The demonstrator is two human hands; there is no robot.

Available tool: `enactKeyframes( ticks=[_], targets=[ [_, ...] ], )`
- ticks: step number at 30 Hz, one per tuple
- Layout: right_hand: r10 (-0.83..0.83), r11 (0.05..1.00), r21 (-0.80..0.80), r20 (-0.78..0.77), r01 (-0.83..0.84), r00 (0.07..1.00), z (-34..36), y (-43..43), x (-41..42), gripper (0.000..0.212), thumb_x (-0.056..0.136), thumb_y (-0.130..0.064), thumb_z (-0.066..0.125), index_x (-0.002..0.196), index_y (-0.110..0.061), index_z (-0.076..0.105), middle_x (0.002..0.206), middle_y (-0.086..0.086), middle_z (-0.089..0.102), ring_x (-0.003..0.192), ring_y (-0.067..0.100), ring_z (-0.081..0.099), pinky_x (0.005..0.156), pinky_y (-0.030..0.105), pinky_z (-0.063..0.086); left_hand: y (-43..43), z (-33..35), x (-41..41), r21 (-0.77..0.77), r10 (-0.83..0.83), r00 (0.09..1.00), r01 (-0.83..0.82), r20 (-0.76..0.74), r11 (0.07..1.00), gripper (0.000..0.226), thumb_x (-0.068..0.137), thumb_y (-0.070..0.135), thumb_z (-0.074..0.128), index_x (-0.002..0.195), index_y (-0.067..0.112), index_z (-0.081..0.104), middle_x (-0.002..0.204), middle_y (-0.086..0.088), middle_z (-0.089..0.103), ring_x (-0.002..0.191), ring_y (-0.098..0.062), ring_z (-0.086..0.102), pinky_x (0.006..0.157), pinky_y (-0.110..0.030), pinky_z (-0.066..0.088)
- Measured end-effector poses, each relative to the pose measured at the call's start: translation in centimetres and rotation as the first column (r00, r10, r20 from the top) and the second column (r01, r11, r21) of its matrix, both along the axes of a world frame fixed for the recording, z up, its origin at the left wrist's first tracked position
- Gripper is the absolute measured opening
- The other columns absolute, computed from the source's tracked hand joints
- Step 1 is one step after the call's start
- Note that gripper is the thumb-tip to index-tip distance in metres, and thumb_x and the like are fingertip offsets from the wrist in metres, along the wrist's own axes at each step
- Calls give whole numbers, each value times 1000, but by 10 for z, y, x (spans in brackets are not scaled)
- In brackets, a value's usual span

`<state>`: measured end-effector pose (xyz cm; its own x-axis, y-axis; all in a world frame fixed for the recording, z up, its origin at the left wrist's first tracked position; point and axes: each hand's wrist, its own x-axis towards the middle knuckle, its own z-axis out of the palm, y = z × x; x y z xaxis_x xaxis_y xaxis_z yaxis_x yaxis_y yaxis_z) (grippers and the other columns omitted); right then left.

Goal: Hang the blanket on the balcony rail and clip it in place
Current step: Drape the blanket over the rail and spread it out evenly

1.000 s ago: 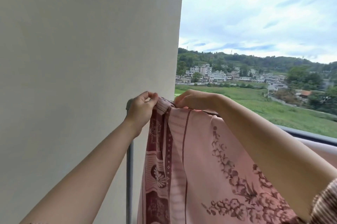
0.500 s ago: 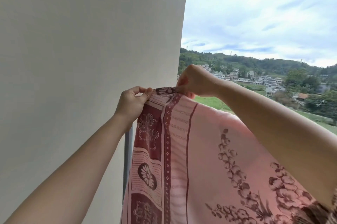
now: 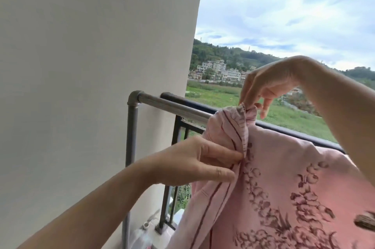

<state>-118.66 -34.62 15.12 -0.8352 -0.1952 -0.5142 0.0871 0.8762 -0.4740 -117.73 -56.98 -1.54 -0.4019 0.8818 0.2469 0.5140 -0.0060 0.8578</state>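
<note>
The blanket (image 3: 284, 188) runs off the bottom and right edges, so its full extent is not shown. It covers the grey metal rail (image 3: 172, 107) from the bunched corner rightward, and hides part of the black balcony railing (image 3: 294, 133) behind it. The right hand (image 3: 269, 84) pinches the bunched corner; its fingertips are partly buried in the folds. The left hand (image 3: 194, 163) hides its thumb behind the cloth. A pale, possibly plastic object (image 3: 142, 236) near the post's base is blurred and cropped. Distant buildings (image 3: 217, 70) are too small to detail.
</note>
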Motion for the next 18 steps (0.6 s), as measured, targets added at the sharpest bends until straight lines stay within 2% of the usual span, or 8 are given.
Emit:
enactKeyframes(
  ticks=[3, 5, 7, 9, 11, 14, 16, 18],
  targets=[
    [-2, 999, -44, 55, 4, 999, -6, -2, 7, 48, 56, -44, 83, 89, -10, 76, 81, 11, 72, 65, 16, 65, 52, 27, 55, -12, -3, -15, 24, 167, 985, -166, -43, 986, 20, 88, 18, 64, 105, 13, 73, 95, 1, 76, 89, -11, 71, 82, -25, 56],
    [-106, 989, -105, -11, 104, 994, -7, -9, 11, 53, 65, -48, 76, 95, -6, 72, 73, 13, 70, 59, 19, 64, 47, 26, 52, -18, -8, -29, 89, 397, 918, -394, -12, 915, 17, 90, 24, 60, 91, 15, 74, 84, 0, 75, 80, -16, 71, 77, -31, 58],
    [-160, 987, -51, -150, 154, 976, -11, -17, 10, 42, 73, -44, 66, 97, -9, 71, 65, 6, 66, 57, 17, 60, 51, 26, 52, -20, -14, -39, 118, 529, 848, -529, 30, 840, 18, 92, 29, 57, 90, 17, 70, 85, 2, 74, 82, -13, 71, 79, -33, 57],
    [-119, 989, 48, -273, 138, 955, -21, -26, 7, 32, 74, -33, 66, 102, -19, 70, 84, -2, 67, 76, 12, 59, 75, 29, 52, -16, -19, -37, 64, 505, 863, -504, 16, 861, 28, 88, 44, 57, 101, 21, 67, 95, 7, 72, 88, -6, 69, 78, -27, 56],
    [-78, 996, 20, -256, 86, 963, -28, -34, 3, 35, 79, -18, 68, 113, -26, 65, 110, -10, 64, 101, 6, 56, 94, 31, 42, -7, -22, -30, 6, 445, 895, -445, -19, 895, 42, 82, 56, 56, 110, 26, 64, 99, 15, 69, 88, 3, 64, 72, -16, 49],
    [-86, 994, -84, -202, 70, 976, -35, -42, 4, 35, 83, 1, 59, 111, -19, 66, 107, -8, 69, 102, 9, 62, 84, 24, 52, 3, -23, -21, -22, 385, 922, -385, 31, 923, 38, 84, 55, 54, 111, 28, 62, 97, 21, 66, 85, 11, 60, 61, -9, 43],
    [-115, 988, -126, -193, 92, 974, -36, -43, 6, 30, 83, 8, 54, 106, -5, 67, 96, 3, 73, 90, 15, 68, 73, 24, 56, 6, -26, -21, -57, 327, 938, -323, 117, 945, 43, 84, 54, 55, 112, 23, 65, 103, 13, 69, 94, 2, 63, 68, -12, 44],
    [-99, 991, -103, -191, 81, 976, -36, -42, 9, 21, 83, 8, 52, 95, 0, 68, 84, 5, 74, 79, 14, 70, 65, 20, 55, 2, -28, -22, -61, 303, 941, -297, 151, 953, 43, 82, 51, 59, 108, 19, 69, 103, 4, 72, 96, -9, 67, 73, -19, 49]
  ],
)
